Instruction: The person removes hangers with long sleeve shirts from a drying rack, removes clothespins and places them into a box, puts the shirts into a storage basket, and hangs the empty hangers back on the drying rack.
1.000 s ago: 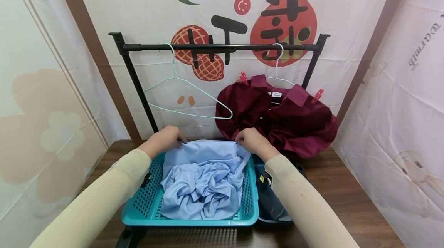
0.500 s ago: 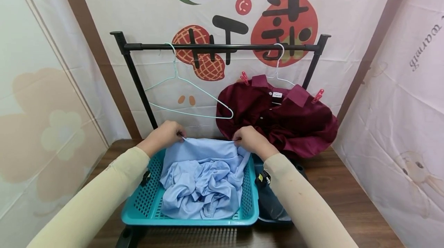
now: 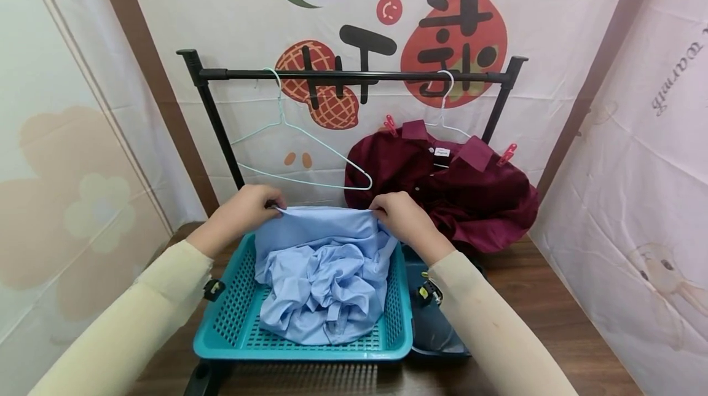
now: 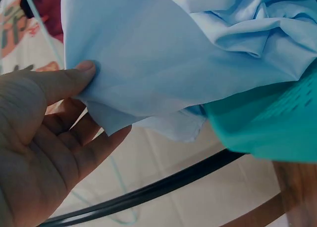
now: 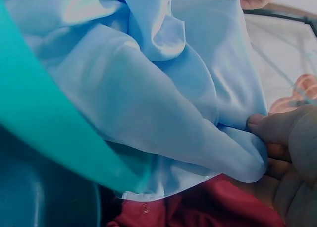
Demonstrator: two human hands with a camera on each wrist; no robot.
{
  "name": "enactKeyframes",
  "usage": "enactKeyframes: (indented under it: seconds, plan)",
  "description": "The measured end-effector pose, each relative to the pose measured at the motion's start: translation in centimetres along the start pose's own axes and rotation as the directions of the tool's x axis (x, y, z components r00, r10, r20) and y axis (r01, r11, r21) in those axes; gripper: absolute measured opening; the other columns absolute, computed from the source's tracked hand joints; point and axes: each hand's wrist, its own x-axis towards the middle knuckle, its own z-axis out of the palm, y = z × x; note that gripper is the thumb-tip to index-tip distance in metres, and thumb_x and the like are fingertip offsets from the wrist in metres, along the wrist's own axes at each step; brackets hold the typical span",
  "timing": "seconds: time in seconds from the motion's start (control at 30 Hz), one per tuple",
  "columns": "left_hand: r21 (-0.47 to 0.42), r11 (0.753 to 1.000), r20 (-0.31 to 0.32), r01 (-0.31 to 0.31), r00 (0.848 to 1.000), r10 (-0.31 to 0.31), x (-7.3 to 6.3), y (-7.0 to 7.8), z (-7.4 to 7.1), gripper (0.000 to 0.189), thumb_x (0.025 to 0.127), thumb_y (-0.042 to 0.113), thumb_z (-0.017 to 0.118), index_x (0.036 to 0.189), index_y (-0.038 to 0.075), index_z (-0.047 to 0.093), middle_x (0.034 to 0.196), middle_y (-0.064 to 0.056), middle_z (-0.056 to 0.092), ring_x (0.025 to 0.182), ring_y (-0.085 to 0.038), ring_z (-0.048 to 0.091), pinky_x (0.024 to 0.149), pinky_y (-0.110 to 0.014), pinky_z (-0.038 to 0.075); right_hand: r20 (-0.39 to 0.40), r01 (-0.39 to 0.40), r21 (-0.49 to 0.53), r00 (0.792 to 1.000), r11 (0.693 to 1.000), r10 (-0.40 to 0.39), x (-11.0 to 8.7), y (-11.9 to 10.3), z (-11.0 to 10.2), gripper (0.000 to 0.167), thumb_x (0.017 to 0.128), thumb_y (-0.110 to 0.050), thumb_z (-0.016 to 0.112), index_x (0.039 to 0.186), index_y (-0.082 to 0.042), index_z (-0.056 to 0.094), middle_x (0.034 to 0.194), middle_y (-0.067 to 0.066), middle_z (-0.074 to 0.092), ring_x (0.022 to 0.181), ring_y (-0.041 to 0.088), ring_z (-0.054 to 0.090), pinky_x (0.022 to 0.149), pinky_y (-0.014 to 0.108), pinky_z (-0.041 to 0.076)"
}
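Note:
A light blue garment (image 3: 326, 273), crumpled at the front, lies in a teal perforated basket (image 3: 221, 316). My left hand (image 3: 255, 204) pinches the left end of its far edge between thumb and fingers. The right end of that edge is pinched by my right hand (image 3: 402, 214), and the edge stretches fairly straight between them, lifted above the basket's back rim. In the left wrist view the thumb presses the blue cloth (image 4: 133, 54) against the fingers. The right wrist view has the thumb and fingers on a fold of the cloth (image 5: 148, 98).
A black rack (image 3: 354, 75) stands behind, bearing a bare mint wire hanger (image 3: 301, 184) and a maroon shirt (image 3: 381, 165) on a white hanger (image 3: 442, 113). Red clips (image 3: 507, 154) sit on its shoulders. A dark bin (image 3: 434, 328) adjoins the basket on the right.
Both hands have risen a little, pulling the garment's far edge up. My left hand has shifted slightly left, and the crumpled cloth in the basket has moved back somewhat.

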Motion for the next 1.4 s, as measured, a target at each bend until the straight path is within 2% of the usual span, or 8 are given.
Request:
enactKeyframes:
  seconds: [0.1, 0.33, 0.57, 0.77, 1.1, 1.23, 1.33, 1.4]
  plan:
    - [0.004, 1.000, 0.001, -0.015, 1.000, 0.015, -1.4, 0.4, -0.7, 0.003, 0.096, 0.010, 0.071, 0.099, 0.011, 0.072, 0.093, -0.002, 0.071, 0.086, -0.019, 0.065, 0.077, -0.041, 0.057, -0.031, 0.058, 0.000, 0.998, 0.998, -0.058, -0.8, -0.8, -0.6, 0.012, 0.098, -0.011, 0.068, 0.102, -0.015, 0.078, 0.099, 0.000, 0.075, 0.088, 0.013, 0.066, 0.084, 0.033, 0.058]
    - [0.105, 0.991, 0.036, -0.081, 0.996, 0.077, -4.1, 2.1, -1.6, 0.037, 0.095, 0.006, 0.069, 0.131, 0.010, 0.063, 0.102, -0.005, 0.068, 0.088, -0.019, 0.064, 0.077, -0.042, 0.057, -0.074, 0.154, -0.030, 0.985, 0.988, -0.155, -3.1, -2.7, -1.9, 0.008, 0.096, -0.009, 0.071, 0.101, -0.013, 0.076, 0.096, -0.001, 0.071, 0.082, 0.011, 0.061, 0.074, 0.028, 0.055]
    - [0.184, 0.963, 0.089, -0.197, 0.979, 0.184, -7.0, 3.4, -1.1, 0.018, 0.089, 0.006, 0.077, 0.102, 0.018, 0.078, 0.100, 0.003, 0.060, 0.089, -0.014, 0.056, 0.072, -0.032, 0.053, -0.028, 0.213, -0.072, 0.976, 0.974, -0.216, -6.0, -4.2, -3.1, 0.011, 0.094, -0.010, 0.073, 0.102, -0.017, 0.076, 0.098, -0.004, 0.071, 0.084, 0.008, 0.063, 0.074, 0.025, 0.057]
    - [0.182, 0.948, 0.169, -0.262, 0.958, 0.233, -9.1, 4.0, -0.4, 0.019, 0.088, 0.007, 0.077, 0.091, 0.025, 0.075, 0.129, -0.004, 0.062, 0.118, -0.026, 0.057, 0.087, -0.042, 0.056, 0.045, 0.270, -0.042, 0.962, 0.962, -0.268, -7.9, -5.1, -3.0, 0.010, 0.092, -0.011, 0.075, 0.099, -0.018, 0.077, 0.097, -0.006, 0.069, 0.083, 0.006, 0.062, 0.073, 0.024, 0.057]
    - [0.135, 0.948, 0.340, -0.287, 0.913, 0.228, -9.8, 5.1, 1.3, 0.018, 0.089, 0.011, 0.075, 0.088, 0.029, 0.078, 0.141, 0.003, 0.062, 0.127, -0.024, 0.054, 0.089, -0.040, 0.055, 0.265, 0.303, 0.067, 0.913, 0.951, -0.310, -9.3, -5.2, -2.0, 0.009, 0.092, -0.011, 0.075, 0.094, -0.018, 0.078, 0.097, -0.007, 0.066, 0.083, 0.003, 0.059, 0.074, 0.021, 0.053]
    - [0.127, 0.954, 0.400, -0.270, 0.895, 0.200, -9.7, 5.5, 2.2, 0.015, 0.089, 0.014, 0.075, 0.085, 0.028, 0.079, 0.140, 0.003, 0.063, 0.125, -0.025, 0.056, 0.090, -0.041, 0.055, 0.320, 0.292, 0.073, 0.899, 0.954, -0.300, -9.3, -5.1, -1.2, 0.009, 0.091, -0.012, 0.075, 0.091, -0.020, 0.080, 0.112, -0.001, 0.064, 0.094, 0.009, 0.060, 0.078, 0.022, 0.053]
    - [0.103, 0.960, 0.449, -0.259, 0.874, 0.188, -9.7, 5.9, 2.9, 0.014, 0.090, 0.014, 0.074, 0.083, 0.026, 0.078, 0.139, 0.002, 0.063, 0.107, -0.018, 0.064, 0.082, -0.035, 0.055, 0.376, 0.267, 0.068, 0.886, 0.961, -0.272, -9.0, -5.0, -0.4, 0.010, 0.091, -0.015, 0.076, 0.088, -0.023, 0.080, 0.125, 0.002, 0.061, 0.103, 0.012, 0.061, 0.083, 0.023, 0.054]
    - [0.094, 0.965, 0.479, -0.246, 0.861, 0.173, -9.7, 6.1, 3.2, 0.013, 0.090, 0.015, 0.075, 0.081, 0.025, 0.078, 0.137, 0.001, 0.064, 0.088, -0.009, 0.064, 0.075, -0.030, 0.053, 0.428, 0.241, 0.075, 0.869, 0.968, -0.249, -8.8, -5.1, 0.0, 0.011, 0.090, -0.016, 0.077, 0.085, -0.025, 0.080, 0.122, -0.001, 0.062, 0.102, 0.011, 0.060, 0.083, 0.023, 0.053]
